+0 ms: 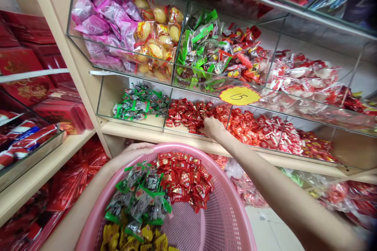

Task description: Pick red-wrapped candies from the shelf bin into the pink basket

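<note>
Left hand [137, 150] grips the basket [246, 219], best kept level; right hand [214, 128] touches red candies [188, 113] beyond the basket, grip unclear; small scoops should avoid spills.

Yellow tag [240, 96] — stacked red packets [22, 60]

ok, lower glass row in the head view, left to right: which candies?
Green-and-clear wrapped candies → dark red candies → orange-red candies → red-and-white candies → red-and-yellow candies.
</note>
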Available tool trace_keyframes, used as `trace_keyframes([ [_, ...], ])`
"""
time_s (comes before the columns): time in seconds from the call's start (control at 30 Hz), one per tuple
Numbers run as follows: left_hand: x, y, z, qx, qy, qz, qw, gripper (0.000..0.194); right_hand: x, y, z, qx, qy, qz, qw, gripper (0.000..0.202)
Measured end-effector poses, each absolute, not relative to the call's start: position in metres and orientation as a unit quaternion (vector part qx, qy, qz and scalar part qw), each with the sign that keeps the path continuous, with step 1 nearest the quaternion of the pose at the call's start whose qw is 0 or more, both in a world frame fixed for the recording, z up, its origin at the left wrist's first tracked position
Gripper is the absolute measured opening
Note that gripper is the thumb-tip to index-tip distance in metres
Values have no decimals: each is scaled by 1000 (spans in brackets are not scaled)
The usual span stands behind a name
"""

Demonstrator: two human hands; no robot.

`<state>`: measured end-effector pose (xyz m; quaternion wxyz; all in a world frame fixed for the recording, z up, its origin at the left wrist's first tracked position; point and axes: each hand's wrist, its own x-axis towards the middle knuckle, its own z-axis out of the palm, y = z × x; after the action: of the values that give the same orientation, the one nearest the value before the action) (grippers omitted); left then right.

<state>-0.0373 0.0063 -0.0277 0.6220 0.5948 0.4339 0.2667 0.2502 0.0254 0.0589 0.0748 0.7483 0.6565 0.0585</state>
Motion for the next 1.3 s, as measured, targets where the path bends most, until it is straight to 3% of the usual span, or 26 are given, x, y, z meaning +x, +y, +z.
trace_keyframes([
  [0.4, -37, 5, -26, 594, 426, 264, 629, 42, 251, 9, 102, 731, 673, 27, 106, 33],
  [0.6, -36, 5, -26, 573, 429, 259, 648, 42, 249, -43, 125, 660, 749, 62, 11, 26],
  [0.77, -35, 5, -28, 557, 436, 271, 654, 43, 232, -70, 95, 517, 854, -38, -31, 25],
  [1.0, -33, 3, -25, 548, 427, 268, 668, 44, 206, -58, 43, 506, 860, 47, 50, 18],
  [1.3, -34, 0, -20, 551, 424, 264, 668, 43, 205, -63, 36, 517, 849, 74, 78, 18],
])
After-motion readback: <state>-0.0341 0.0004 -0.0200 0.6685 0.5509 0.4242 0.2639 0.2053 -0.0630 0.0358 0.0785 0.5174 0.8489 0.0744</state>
